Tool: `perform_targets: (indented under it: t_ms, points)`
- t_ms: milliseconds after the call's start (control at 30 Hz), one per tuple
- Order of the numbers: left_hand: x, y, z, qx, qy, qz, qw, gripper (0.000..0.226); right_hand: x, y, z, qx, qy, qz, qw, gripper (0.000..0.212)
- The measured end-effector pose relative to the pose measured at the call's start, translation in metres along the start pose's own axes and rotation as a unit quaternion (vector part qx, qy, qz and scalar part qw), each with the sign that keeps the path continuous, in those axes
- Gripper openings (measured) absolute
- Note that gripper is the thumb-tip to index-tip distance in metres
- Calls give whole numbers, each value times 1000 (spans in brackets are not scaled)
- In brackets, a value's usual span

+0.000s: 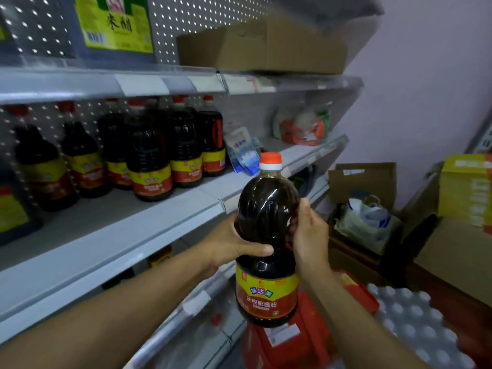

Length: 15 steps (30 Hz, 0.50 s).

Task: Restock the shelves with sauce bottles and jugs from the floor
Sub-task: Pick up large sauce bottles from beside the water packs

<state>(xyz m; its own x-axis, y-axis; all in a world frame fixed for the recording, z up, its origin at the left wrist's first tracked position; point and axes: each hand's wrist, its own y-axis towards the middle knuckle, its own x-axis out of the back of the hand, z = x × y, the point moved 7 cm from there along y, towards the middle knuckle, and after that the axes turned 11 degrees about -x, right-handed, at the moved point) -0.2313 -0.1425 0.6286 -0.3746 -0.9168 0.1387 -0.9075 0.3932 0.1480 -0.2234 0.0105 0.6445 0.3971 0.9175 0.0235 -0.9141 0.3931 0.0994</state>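
I hold a large dark soy sauce bottle (267, 219) upright in front of the middle shelf (149, 225); it has an orange cap and a yellow-and-red label. My left hand (234, 246) grips its waist from the left, thumb across the front. My right hand (310, 230) grips the handle side on the right. Several matching sauce bottles (149, 161) stand in rows at the back of the middle shelf, to the left of the held bottle. A big jug with a green-yellow label (117, 25) stands on the top shelf.
A cardboard box (263, 46) sits on the top shelf at right. Blue pouches (243, 153) and a bagged item (303, 123) lie on the middle shelf's right part. On the floor are a red carton (298, 342), wrapped white-capped bottles (415, 323) and open boxes (364, 198).
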Motion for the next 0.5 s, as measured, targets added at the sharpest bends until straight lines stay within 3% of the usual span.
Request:
perform_targets:
  t_ms: [167, 333, 500]
  points:
    - [58, 44, -11, -33, 15, -1, 999, 51, -55, 34, 23, 14, 36, -8, 999, 38]
    - [98, 91, -7, -18, 22, -14, 999, 70, -94, 85, 29, 7, 46, -3, 999, 48]
    - [127, 141, -2, -24, 17, -56, 998, 56, -126, 144, 33, 18, 53, 14, 998, 49]
